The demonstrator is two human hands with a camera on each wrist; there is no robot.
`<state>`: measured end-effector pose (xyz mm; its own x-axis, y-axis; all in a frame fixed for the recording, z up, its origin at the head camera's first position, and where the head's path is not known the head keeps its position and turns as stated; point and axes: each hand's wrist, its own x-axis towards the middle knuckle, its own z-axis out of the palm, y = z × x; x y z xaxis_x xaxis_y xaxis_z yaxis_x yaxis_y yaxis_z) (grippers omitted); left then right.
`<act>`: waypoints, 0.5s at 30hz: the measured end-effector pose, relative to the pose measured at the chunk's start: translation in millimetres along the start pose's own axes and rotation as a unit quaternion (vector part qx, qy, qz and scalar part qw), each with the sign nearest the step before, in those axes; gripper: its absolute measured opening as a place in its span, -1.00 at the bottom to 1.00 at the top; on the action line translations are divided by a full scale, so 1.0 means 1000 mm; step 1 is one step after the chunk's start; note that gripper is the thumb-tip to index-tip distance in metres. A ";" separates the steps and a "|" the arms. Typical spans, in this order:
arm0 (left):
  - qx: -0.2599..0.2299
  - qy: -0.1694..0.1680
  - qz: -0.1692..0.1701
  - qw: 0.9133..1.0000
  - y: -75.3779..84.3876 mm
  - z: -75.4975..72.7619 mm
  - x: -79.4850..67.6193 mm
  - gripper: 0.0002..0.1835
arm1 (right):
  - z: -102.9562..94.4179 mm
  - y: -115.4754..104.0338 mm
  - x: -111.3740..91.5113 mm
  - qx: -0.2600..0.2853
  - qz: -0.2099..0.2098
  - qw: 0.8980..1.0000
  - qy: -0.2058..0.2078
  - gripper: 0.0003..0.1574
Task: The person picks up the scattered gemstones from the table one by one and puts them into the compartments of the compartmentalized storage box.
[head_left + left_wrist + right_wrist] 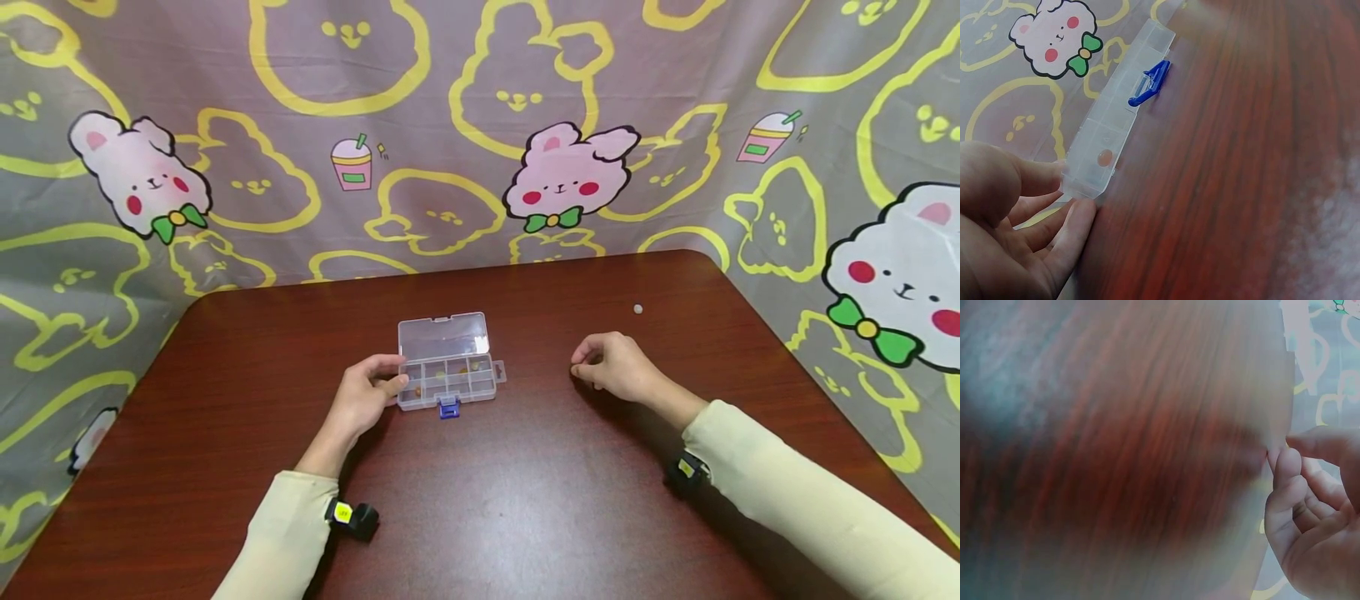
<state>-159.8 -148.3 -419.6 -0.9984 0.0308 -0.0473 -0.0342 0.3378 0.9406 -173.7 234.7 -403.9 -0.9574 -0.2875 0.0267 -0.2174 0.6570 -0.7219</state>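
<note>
A clear plastic compartment box point(447, 385) lies on the table with its lid point(442, 337) raised at the back. My left hand point(367, 396) grips its left end, thumb on the near side. In the left wrist view an orange-brown bead-like piece point(1105, 157) shows through the box wall, and a blue latch point(1152, 84) hangs on the front. More small pieces point(476, 366) lie in other compartments. My right hand point(617, 367) is low over the table, right of the box, thumb and fingertips drawn together. I cannot tell whether a small piece is between them.
A small whitish round piece point(638, 308) lies on the dark red-brown table point(510, 500), beyond my right hand. A patterned cloth point(442, 125) hangs behind the table and along both sides. A clear hang tab point(500, 371) sticks out from the box's right end.
</note>
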 end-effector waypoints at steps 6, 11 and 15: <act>0.000 0.001 0.003 1.000 0.000 0.000 0.000 -0.66 | -0.001 -0.001 -0.001 0.016 0.002 1.000 0.000 -0.94; -0.003 0.001 0.003 1.000 0.000 0.000 0.000 -0.66 | -0.001 -0.001 -0.001 0.028 0.003 1.000 0.000 -0.93; -0.005 0.000 0.002 1.000 0.000 -0.001 0.000 -0.66 | 0.001 -0.004 -0.001 0.039 -0.001 0.999 0.006 -0.94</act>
<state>-159.7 -148.9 -419.4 -0.9986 0.0315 -0.0427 -0.0300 0.3283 0.9441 -171.8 231.8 -402.0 -0.9592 -0.2802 0.0366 -0.2048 0.6003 -0.7731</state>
